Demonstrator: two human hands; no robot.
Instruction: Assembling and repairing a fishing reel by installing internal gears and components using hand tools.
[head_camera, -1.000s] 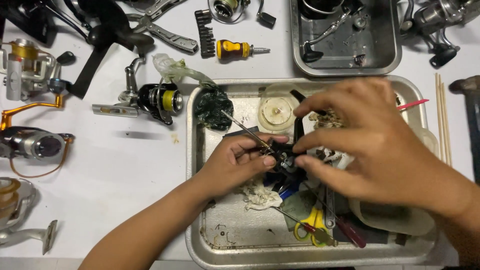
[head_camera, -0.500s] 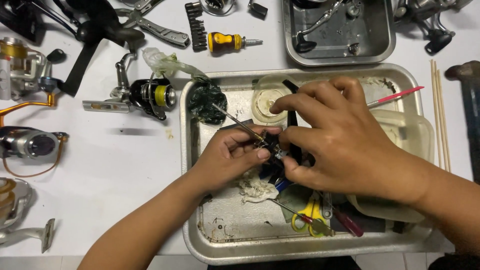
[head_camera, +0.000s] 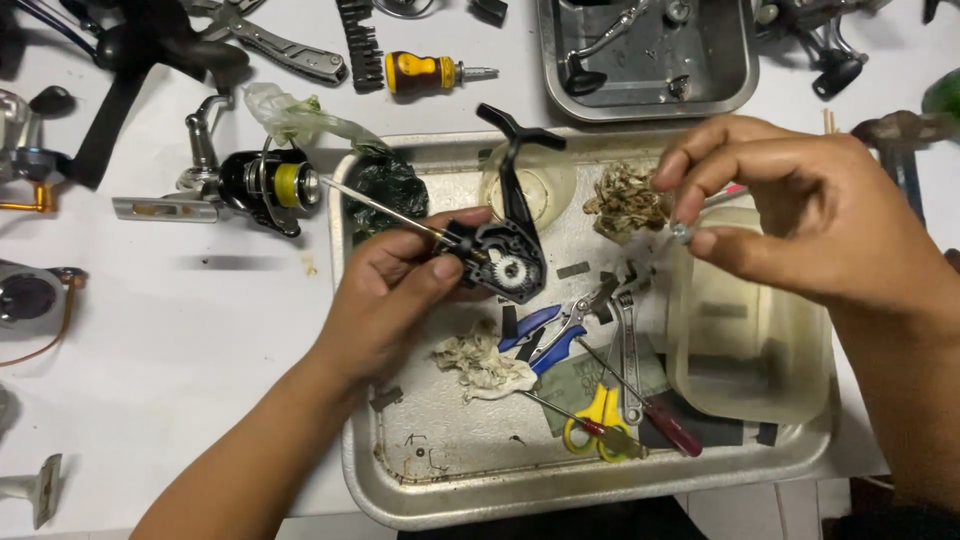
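Note:
My left hand (head_camera: 395, 290) grips a black fishing reel body (head_camera: 508, 252) with an open gear side, held over the metal tray (head_camera: 400, 470). A thin metal rod (head_camera: 375, 207) runs out from that grip toward the upper left. My right hand (head_camera: 800, 205) is raised over the tray's right side and pinches a small metal part (head_camera: 681, 232) between thumb and fingers, above a clear plastic container (head_camera: 750, 340).
In the tray lie blue-handled pliers (head_camera: 545, 335), yellow scissors (head_camera: 590, 420), a red-handled screwdriver (head_camera: 660, 420), a dirty rag (head_camera: 482, 362) and a wrench (head_camera: 628, 350). Outside it: a spinning reel (head_camera: 255, 183), a stubby yellow screwdriver (head_camera: 430, 72), a second metal tray (head_camera: 650, 60) and more reels at the left.
My right hand has come off the reel body and lifted to the right with a small metal part. The reel body now shows in my left hand.

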